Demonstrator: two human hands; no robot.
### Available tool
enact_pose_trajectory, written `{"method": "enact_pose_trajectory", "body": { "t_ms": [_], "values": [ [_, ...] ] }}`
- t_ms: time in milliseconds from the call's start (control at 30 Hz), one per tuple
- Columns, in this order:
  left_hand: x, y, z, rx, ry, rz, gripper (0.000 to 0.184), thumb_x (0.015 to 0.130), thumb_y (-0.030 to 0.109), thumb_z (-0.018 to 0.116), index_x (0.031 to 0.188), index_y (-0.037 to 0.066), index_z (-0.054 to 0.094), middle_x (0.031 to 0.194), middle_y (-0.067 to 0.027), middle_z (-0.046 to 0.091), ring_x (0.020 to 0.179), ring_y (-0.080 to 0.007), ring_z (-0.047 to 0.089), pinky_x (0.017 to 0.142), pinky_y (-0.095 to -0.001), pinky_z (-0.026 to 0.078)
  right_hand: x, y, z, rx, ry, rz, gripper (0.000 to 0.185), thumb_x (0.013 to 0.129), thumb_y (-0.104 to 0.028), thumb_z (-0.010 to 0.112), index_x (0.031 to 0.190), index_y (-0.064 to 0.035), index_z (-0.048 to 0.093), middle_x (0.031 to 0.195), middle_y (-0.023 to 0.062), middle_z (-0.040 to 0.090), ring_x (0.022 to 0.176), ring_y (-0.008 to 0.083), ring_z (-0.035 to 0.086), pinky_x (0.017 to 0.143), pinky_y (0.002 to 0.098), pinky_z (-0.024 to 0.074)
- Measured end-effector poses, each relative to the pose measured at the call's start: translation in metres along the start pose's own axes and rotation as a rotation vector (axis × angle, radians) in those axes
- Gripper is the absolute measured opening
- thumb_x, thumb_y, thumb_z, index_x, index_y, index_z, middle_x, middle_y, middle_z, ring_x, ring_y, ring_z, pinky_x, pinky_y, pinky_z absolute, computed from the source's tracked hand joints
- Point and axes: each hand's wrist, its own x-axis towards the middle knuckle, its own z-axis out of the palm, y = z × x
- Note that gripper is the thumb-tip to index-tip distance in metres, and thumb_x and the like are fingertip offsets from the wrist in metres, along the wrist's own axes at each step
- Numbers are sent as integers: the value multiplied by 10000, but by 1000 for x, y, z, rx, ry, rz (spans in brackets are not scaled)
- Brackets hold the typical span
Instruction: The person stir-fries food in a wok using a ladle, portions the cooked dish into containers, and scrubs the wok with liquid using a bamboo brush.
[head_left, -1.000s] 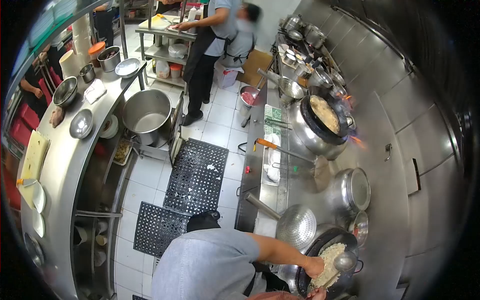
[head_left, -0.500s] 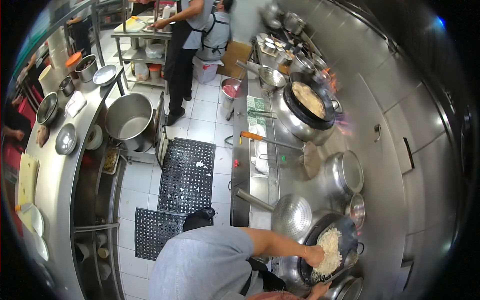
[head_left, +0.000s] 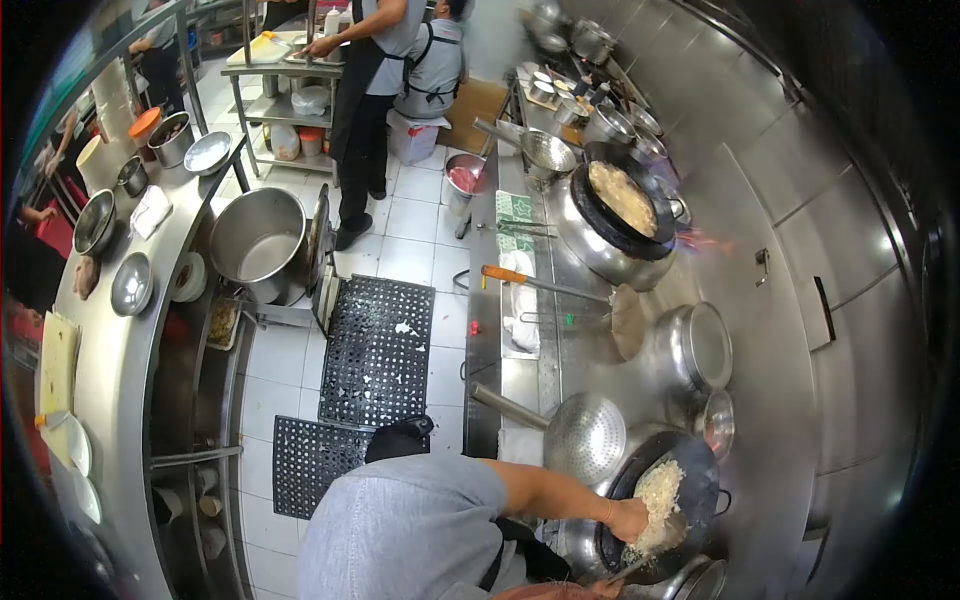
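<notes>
My left hand [head_left: 628,520] is closed at the near rim of a dark wok [head_left: 705,470], beside a heap of white rice [head_left: 657,495]. Low in the picture, my right hand [head_left: 606,588] is partly hidden by my head and grips the handle of a ladle [head_left: 672,530]. The ladle's bowl is blurred and lies in the rice. A large perforated strainer [head_left: 586,438] rests just beyond my left forearm.
Another wok [head_left: 622,198] holds light brown food, with flames beside it. An orange-handled tool [head_left: 505,273] and lidded pot [head_left: 708,345] are on the range. A deep pot [head_left: 258,240] stands near the left counter [head_left: 118,370]. Co-workers [head_left: 375,100] are at the back.
The view has swung and then settled. The ladle has dipped from above the rice to the wok's near side, then into the rice. My left hand stays at the rim.
</notes>
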Motion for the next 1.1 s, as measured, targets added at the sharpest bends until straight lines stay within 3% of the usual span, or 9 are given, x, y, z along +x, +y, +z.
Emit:
{"method": "enact_pose_trajectory", "body": {
  "t_ms": [100, 200, 267, 333, 433, 533, 733, 967, 1100],
  "values": [
    [-2, 2, 0, 14, -43, -10, 303, 674, 313, 597, 637, 27, 691, 682, -207, 658, 685, -374, 659, 644, -443, 517, 3, 7, 12, 55, 63, 21, 438, 885, -163, 502, 1261, 60, 524, 1116, 223, 632, 953, 317, 627, 828, 389, 502],
    [1, 4, 0, 29, -86, -33, 294, 679, 303, 595, 656, 31, 703, 691, -208, 661, 687, -366, 666, 649, -436, 524, 47, 34, 31, 273, 364, -47, 431, 873, -117, 478, 1259, 71, 512, 1104, 236, 633, 960, 335, 636, 837, 400, 503],
    [3, 4, 8, 45, -76, -34, 298, 679, 305, 596, 661, 29, 706, 693, -208, 663, 688, -363, 669, 649, -437, 524, 43, -52, 11, 108, 401, 237, 504, 829, -64, 464, 1306, 99, 458, 1170, 270, 599, 1078, 390, 584, 937, 400, 441],
    [2, 5, 4, 39, -96, -46, 306, 679, 307, 600, 665, 20, 704, 710, -211, 668, 701, -362, 673, 659, -440, 525, 56, -92, -4, 73, 166, 235, 523, 873, -7, 463, 1386, 55, 378, 1265, 266, 543, 1183, 387, 522, 997, 396, 418],
    [3, 3, 2, 39, -106, -31, 306, 680, 307, 605, 677, 19, 706, 723, -213, 670, 715, -360, 676, 670, -440, 525, 23, -101, -6, 137, -17, -128, 555, 868, -32, 503, 1401, 48, 372, 1260, 282, 544, 1207, 397, 500, 1035, 388, 386],
    [6, 6, -2, -10, -152, -73, 304, 682, 306, 608, 691, 19, 709, 731, -211, 673, 725, -356, 677, 678, -438, 526, 7, 18, 4, -301, -17, -284, 626, 845, -104, 589, 1418, 8, 364, 1297, 210, 543, 1001, 294, 625, 866, 350, 487],
    [-22, 47, -27, 27, -190, 63, 291, 672, 310, 616, 623, 33, 690, 654, -179, 657, 636, -334, 660, 588, -439, 514, -79, 58, -29, -911, -16, -99, 436, 893, -282, 507, 1232, -10, 544, 950, 169, 648, 791, 330, 647, 642, 461, 515],
    [-43, 50, -23, 71, -6, 246, 264, 649, 315, 628, 567, 68, 673, 579, -151, 633, 576, -306, 646, 508, -437, 488, -59, 37, -18, -766, 3, -58, 425, 898, -262, 530, 1232, 0, 546, 985, 177, 650, 840, 306, 645, 697, 436, 517],
    [-15, 38, 2, 47, -14, 86, 250, 641, 317, 633, 563, 82, 668, 591, -148, 638, 586, -302, 651, 521, -439, 492, -73, 34, -21, -756, 5, -66, 422, 897, -268, 541, 1218, 5, 554, 989, 176, 651, 856, 298, 642, 716, 430, 516]
  ]
}}
